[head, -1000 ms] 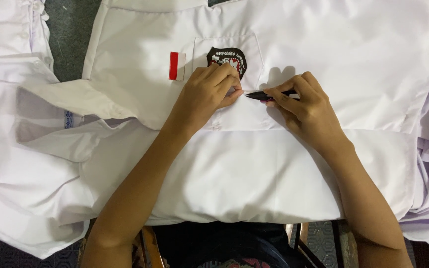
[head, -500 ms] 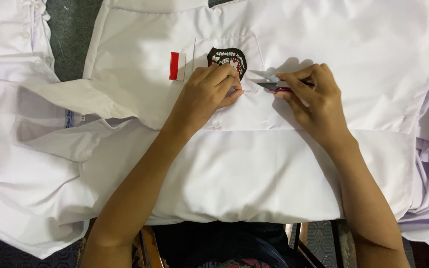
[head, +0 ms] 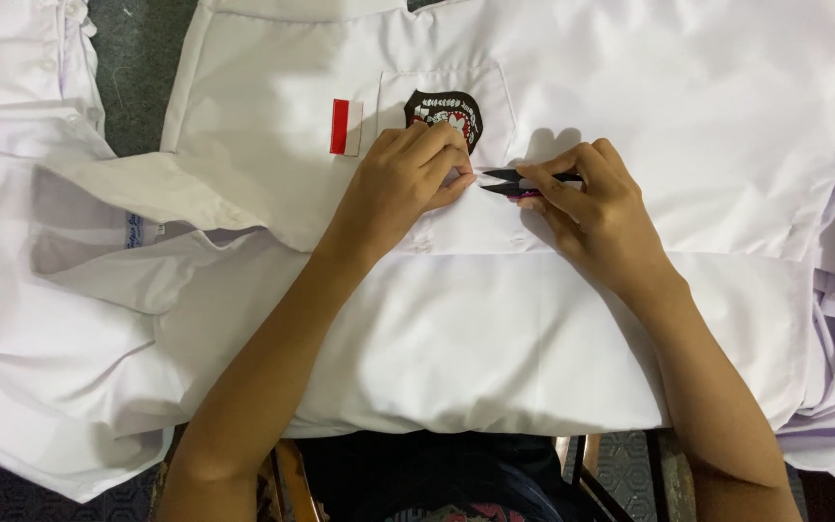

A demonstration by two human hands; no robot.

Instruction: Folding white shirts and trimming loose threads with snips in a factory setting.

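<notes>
On a white shirt [head: 495, 319] spread flat, two hands meet just below the chest pocket [head: 446, 106].

The left hand [head: 408, 179] presses curled fingertips on the fabric at the pocket's lower edge, holding nothing that shows. At its 3 o'clock, the right hand [head: 596, 208] pinches small black thread snips [head: 514, 182], blades pointing to 9 o'clock, tips close to the left fingertips. A dark oval badge [head: 446, 111] sits on the pocket at 12 o'clock; a red-and-white rectangular patch [head: 345, 127] lies at 10 o'clock.
</notes>
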